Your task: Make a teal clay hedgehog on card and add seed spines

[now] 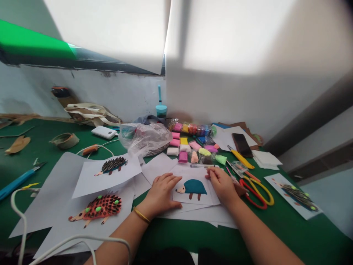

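In front of me lies a white paper card (178, 195) bearing a hedgehog with a flat teal clay body (195, 187), a peach face and two brown legs. My left hand (165, 191) rests at the card's left edge, its fingers spread and the thumb along the bottom. At the right edge, my right hand (222, 184) has its fingers pressed together in a pinch; whatever is between them is hidden. A pen (202, 166) lies just beyond the card. More white sheets (193, 214) are underneath.
Two hedgehog pictures, one with dark spines (111, 166) and one orange (96, 209), lie left; another card (292, 195) lies right. Clay packets (182, 157), a plastic bag (146, 138), red-and-yellow scissors (257, 191), yellow cutter (241, 158) and phone (242, 144) surround the work. A white cable (77, 239) crosses the left foreground.
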Tool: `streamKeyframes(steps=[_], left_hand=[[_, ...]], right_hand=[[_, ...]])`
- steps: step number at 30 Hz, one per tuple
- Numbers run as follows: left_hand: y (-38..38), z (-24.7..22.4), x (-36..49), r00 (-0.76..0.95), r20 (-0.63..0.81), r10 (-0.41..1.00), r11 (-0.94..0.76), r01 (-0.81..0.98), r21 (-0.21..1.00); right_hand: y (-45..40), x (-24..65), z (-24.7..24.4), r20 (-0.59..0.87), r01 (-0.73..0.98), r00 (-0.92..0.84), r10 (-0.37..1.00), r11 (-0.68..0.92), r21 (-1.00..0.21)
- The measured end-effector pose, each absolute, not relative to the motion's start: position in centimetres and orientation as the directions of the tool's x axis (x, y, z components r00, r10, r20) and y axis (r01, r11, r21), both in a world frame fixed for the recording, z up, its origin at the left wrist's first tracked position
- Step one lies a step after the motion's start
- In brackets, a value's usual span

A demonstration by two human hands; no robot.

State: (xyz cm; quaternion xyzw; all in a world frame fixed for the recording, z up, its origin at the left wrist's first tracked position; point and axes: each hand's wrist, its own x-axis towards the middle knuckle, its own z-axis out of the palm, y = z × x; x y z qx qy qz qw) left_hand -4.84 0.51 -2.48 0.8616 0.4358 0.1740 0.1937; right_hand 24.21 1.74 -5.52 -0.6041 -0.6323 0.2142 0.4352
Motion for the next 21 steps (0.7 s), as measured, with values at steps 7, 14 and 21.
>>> streamKeyframes(steps=[7,14,21], left_hand=[[0.5,-2.3,-4.8,0.556,0.097,0.825,-0.531,0.706,0.469],[0.7,-2.3,-4.9,0.561,0.124,0.819,-0.544,0.69,0.478],[0.5,0.3,-4.4,0.381,0.291,0.878,-0.478,0.747,0.462]], right_hand=[[0.6,23.8,-3.6,0.299,0.742,-0.22,0.928,0.358,-0.567],[-0.6,23.0,-3.5,0.227,0.78,-0.292,0.929,0.369,-0.506],[-0.3,23.2,-4.4,0.279,0.786,-0.268,0.922,0.377,-0.49]])
